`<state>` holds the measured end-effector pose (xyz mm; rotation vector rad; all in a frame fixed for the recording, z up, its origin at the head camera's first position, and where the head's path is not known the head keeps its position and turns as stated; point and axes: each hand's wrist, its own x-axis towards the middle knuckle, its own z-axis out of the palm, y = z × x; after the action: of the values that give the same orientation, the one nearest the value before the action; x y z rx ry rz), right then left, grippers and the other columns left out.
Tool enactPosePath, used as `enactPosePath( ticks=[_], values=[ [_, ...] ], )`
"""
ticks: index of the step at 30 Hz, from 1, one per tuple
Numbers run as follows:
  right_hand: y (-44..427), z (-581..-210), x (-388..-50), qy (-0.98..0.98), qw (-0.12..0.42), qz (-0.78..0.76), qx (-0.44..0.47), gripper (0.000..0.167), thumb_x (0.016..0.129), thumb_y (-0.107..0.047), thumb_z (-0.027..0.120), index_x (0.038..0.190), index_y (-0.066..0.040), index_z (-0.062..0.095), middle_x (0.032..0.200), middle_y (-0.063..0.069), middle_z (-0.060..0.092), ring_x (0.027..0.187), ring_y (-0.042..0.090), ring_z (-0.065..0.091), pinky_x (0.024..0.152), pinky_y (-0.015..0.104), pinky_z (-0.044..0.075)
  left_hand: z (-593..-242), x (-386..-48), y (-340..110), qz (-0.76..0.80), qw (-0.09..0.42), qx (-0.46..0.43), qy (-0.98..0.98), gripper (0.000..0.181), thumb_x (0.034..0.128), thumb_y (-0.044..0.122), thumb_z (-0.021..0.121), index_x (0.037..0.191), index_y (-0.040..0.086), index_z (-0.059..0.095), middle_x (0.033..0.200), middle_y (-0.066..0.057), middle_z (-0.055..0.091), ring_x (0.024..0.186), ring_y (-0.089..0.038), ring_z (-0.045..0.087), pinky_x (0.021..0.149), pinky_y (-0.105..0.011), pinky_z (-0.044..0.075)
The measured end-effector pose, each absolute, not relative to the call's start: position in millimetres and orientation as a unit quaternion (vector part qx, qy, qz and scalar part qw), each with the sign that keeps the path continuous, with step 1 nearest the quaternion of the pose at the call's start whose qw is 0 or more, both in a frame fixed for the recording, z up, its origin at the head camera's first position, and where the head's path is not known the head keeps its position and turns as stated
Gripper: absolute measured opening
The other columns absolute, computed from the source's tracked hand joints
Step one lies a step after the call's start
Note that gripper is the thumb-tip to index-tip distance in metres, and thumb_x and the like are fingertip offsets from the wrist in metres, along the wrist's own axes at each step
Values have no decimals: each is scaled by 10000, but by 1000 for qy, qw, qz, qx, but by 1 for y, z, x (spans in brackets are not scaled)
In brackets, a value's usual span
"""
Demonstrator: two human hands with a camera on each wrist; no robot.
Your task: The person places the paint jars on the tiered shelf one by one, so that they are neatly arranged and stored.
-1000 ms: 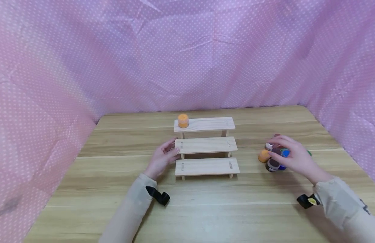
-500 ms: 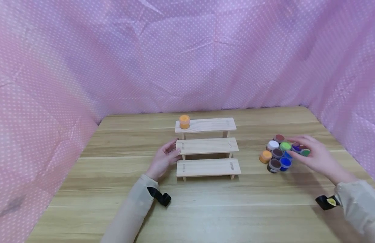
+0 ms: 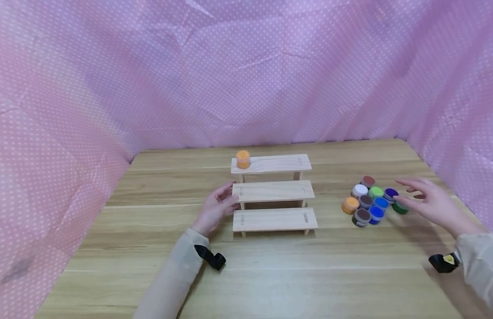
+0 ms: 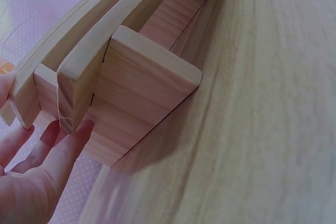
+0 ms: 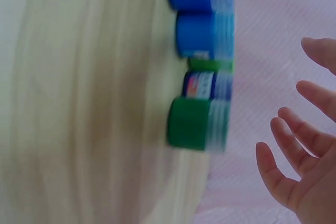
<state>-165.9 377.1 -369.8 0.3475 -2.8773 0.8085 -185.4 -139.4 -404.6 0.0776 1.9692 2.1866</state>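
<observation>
The left hand [image 3: 216, 208] holds the left end of a three-step wooden display stand [image 3: 274, 191] at its middle step. In the left wrist view, the fingertips [image 4: 84, 127] meet the ends of the boards. An orange paint pot [image 3: 243, 159] stands on the left end of the top step. The right hand [image 3: 434, 206] hovers at the right edge of a cluster of paint pots, fingers spread and slightly bent, holding nothing. Nearest to it is a dark green pot [image 5: 191, 124], apart from the fingers in the right wrist view.
Beside the stand on the wooden table [image 3: 270, 270] are several lidded pots, including orange [image 3: 350, 205], white [image 3: 359, 191], light green [image 3: 376, 192], reddish-brown [image 3: 367, 181] and blue [image 3: 376, 215] ones. A pink dotted cloth [image 3: 246, 88] hangs around the table's back and sides.
The right hand has moved right from above the paint pots to the cluster's right edge, uncovering them. The left hand stays at the stand.
</observation>
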Motion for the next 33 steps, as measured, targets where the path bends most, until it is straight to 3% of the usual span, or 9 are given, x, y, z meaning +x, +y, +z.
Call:
enactPosePath(
  ticks=[3, 5, 8, 11, 18, 26, 33],
  values=[
    [385, -373, -169, -960, 50, 253, 107, 554, 870, -244, 687, 1292, 65, 505, 1275, 310, 435, 968, 257, 524, 608, 81, 435, -404, -186, -139, 740, 99, 27, 664, 556, 931, -5, 542, 1450, 44, 347, 1376, -240, 435, 1036, -139, 587, 979, -415, 501],
    [390, -379, -167, -961, 41, 251, 106, 561, 865, -233, 692, 1287, 82, 499, 1268, 336, 420, 971, 438, 511, 621, 194, 511, -405, -185, -139, 740, 102, 25, 664, 556, 931, -7, 540, 1450, 48, 349, 1372, -239, 436, 1024, -131, 589, 974, -408, 506],
    [394, -387, -167, -964, 29, 243, 100, 568, 869, -243, 687, 1286, 89, 493, 1242, 364, 409, 959, 509, 513, 692, 437, 563, -405, -184, -138, 743, 102, 20, 661, 548, 932, -17, 530, 1447, 46, 354, 1358, -236, 440, 1008, -118, 588, 977, -411, 505],
    [396, -390, -167, -966, 6, 241, 93, 588, 886, -272, 664, 1306, 92, 471, 1212, 399, 389, 950, 582, 510, 712, 631, 503, -405, -185, -138, 746, 97, 19, 659, 541, 932, -24, 521, 1444, 39, 357, 1349, -236, 444, 991, -105, 591, 993, -441, 489],
    [398, -393, -168, -970, -27, 228, 79, 687, 883, -350, 658, 1350, 93, 418, 1247, 423, 364, 1029, 586, 478, 769, 685, 436, -404, -186, -138, 748, 95, 18, 657, 521, 940, -23, 508, 1439, 37, 367, 1347, -228, 454, 994, -102, 593, 989, -441, 492],
    [399, -396, -169, -966, -24, 237, 98, 657, 855, -278, 701, 1305, 127, 444, 1218, 416, 412, 977, 572, 520, 764, 661, 465, -404, -185, -138, 746, 92, 14, 659, 527, 936, -25, 518, 1438, 28, 364, 1326, -230, 466, 995, -119, 594, 962, -413, 515],
    [398, -399, -173, -963, -4, 240, 126, 602, 820, -186, 738, 1264, 133, 487, 1131, 404, 528, 890, 504, 598, 667, 439, 567, -402, -185, -138, 747, 97, 17, 658, 522, 944, -19, 505, 1442, 37, 358, 1334, -222, 452, 1002, -113, 588, 1009, -470, 468]
  ],
)
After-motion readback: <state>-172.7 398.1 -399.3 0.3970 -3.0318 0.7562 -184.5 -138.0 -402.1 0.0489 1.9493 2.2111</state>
